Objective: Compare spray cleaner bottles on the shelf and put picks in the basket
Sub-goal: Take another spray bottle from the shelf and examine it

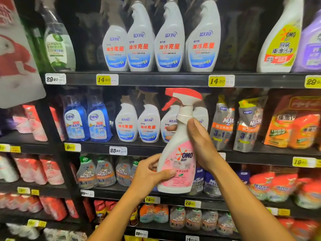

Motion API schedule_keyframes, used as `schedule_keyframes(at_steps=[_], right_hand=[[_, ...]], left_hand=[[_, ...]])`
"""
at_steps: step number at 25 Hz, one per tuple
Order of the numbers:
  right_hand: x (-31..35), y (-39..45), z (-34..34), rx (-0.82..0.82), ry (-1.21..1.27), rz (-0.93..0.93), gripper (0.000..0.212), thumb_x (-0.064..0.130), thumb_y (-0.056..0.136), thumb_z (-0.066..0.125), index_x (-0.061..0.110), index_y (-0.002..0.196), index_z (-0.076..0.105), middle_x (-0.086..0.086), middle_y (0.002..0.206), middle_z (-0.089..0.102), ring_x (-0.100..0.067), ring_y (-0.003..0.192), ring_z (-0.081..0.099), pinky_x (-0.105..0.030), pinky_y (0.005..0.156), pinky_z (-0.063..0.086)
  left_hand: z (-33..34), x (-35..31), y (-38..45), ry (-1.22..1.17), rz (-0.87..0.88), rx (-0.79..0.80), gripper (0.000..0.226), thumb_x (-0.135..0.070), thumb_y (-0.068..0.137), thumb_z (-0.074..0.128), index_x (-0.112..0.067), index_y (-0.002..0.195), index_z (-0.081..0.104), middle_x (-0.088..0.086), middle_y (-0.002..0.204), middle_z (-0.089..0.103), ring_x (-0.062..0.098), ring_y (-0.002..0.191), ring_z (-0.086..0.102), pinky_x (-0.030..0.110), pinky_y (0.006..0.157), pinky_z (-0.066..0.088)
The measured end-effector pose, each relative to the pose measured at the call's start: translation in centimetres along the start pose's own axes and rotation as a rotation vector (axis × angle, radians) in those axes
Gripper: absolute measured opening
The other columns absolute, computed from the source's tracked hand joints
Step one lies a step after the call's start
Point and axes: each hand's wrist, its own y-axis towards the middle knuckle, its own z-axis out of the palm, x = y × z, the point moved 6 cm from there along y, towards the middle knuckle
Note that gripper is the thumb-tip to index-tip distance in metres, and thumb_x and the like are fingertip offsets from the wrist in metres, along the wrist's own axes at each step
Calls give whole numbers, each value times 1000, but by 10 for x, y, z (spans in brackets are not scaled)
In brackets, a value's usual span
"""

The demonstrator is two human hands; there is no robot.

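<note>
In front of the shelves: a person is holding up a pink spray bottle (177,153) with both hands, upright, its label facing the camera.
Right hand (201,143): it is wrapping around the bottle's neck and shoulder from the right; its fingertips are showing past the bottle's left edge.
Left hand (151,173): it is gripping the bottle's lower left side, thumb lying across the label, the other fingers hiding behind the bottle.
Trigger (180,96): red, pointing left.
Hidden: the bottle is covering part of the white bottles (137,124) standing on the middle shelf (97,146) behind it.
Cut off: a yellow-labelled bottle (279,42) at the far right of the top shelf is losing its head past the frame's top edge.
Hard to read: the pouches (236,126) at right and the red packs (40,167) at left are blurring.
</note>
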Motion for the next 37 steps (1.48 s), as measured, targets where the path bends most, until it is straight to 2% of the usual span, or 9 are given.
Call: schedule_keyframes(at_steps=[3,8,14,19,24,28,31,34,37], right_hand=[[1,6,4,-93,-83,53,39,52,92,56,14,103,59,-7,85,75,-25,73,73,-32,62,58],[-2,22,16,-204,-153,148,37,52,95,55,15,94,63,-5,70,71,-18,61,70,-28,54,53],[-31,14,26,-119,297,377,63,57,83,60,10,126,63,-18,115,72,-33,107,69,-45,88,57],[-47,11,30,-115,281,364,50,34,84,67,10,126,55,-16,100,75,-33,91,74,-41,71,61],[-49,9,43,4,377,273,56,43,69,83,8,110,67,-16,97,75,-29,87,75,-39,74,60],[-46,8,48,126,524,205,47,51,74,76,18,106,77,-7,101,77,-18,91,74,-35,86,58],[-40,13,45,61,364,163,53,61,74,71,25,112,75,-3,103,77,-16,92,74,-32,82,59],[-31,22,37,-103,104,120,76,68,68,74,18,124,60,-8,103,75,-23,88,73,-37,75,60],[-25,24,38,-149,-34,74,51,51,80,71,13,110,56,-3,86,71,-21,76,70,-37,70,57]], left_hand=[[-2,6,0,-130,-83,73,40,-26,66,85,-18,104,73,15,108,74,33,101,71,37,78,59],[-2,14,-10,-330,-257,207,38,-29,77,78,-21,114,71,13,121,69,29,113,66,32,85,56],[-13,12,-13,-364,-294,197,33,-31,71,81,-26,102,76,10,113,73,25,105,70,30,76,58],[-19,28,-21,-446,-457,198,62,-23,68,81,-11,124,58,13,114,72,27,104,70,35,71,60],[-24,30,-23,-732,-514,310,68,-9,45,97,-1,108,73,25,118,67,37,106,68,52,88,56],[-10,26,-33,-873,-600,483,87,-25,52,96,3,127,61,32,137,51,49,128,47,63,113,25],[-10,30,-31,-632,-543,401,99,-42,50,95,-4,134,57,27,137,54,44,126,51,60,110,31],[-17,25,-25,-104,-303,325,94,-66,53,82,-29,133,50,-7,125,66,9,113,63,26,90,53],[-14,25,-28,-17,-259,305,86,-68,56,78,-37,130,47,-11,123,65,3,109,63,22,86,52]])
